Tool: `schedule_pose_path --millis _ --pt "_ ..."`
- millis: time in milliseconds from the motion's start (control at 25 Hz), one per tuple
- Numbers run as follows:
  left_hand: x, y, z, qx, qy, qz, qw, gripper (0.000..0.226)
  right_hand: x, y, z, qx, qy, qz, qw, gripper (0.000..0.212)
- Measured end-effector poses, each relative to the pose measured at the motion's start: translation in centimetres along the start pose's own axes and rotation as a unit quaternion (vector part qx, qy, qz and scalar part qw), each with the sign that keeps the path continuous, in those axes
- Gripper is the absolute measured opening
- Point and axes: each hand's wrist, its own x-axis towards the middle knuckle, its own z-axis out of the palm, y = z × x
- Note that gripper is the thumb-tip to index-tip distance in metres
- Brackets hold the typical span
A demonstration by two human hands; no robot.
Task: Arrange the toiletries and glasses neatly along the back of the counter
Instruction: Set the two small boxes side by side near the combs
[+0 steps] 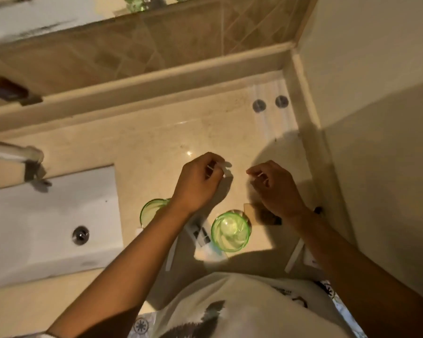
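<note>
Above the middle of the beige counter [156, 132], my left hand [197, 184] is closed on a few thin white sticks [221, 167] that look like cotton swabs. My right hand [275, 189] pinches another thin white stick [259, 176] just to the right. Two green glasses stand near the front edge: one [230, 231] between my arms, the other [152, 208] partly hidden under my left forearm. A white tube [203, 237] lies between them. Two clear bottles with grey caps [270, 104] stand in the back right corner.
A white sink [49, 223] with a drain [80, 234] fills the left side, a faucet [15, 162] above it. A raised ledge [137, 86] runs along the back under tiled wall. A wall [376, 118] closes the right side. Small packets [296, 254] lie by my right forearm.
</note>
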Motion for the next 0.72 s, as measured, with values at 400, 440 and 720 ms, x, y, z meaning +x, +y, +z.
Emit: schedule_pose_path --millis 400,440,720 --pt "-16.2 -4.1 -0.2 -0.134 0.075 -0.221 0.963 0.023 -8.4 0.1 0.4 0.001 -0.006 0.054 0.999 0.016" --pt "-17.1 -4.6 0.0 -0.132 0.082 -0.243 0.958 0.02 -8.9 0.3 0.5 -0.01 -0.013 0.067 0.998 0.016" --pt "-20.9 -8.5 0.3 -0.094 0.069 -0.309 0.944 0.018 -12.8 1.7 3.4 -0.069 -0.164 0.107 0.978 0.018"
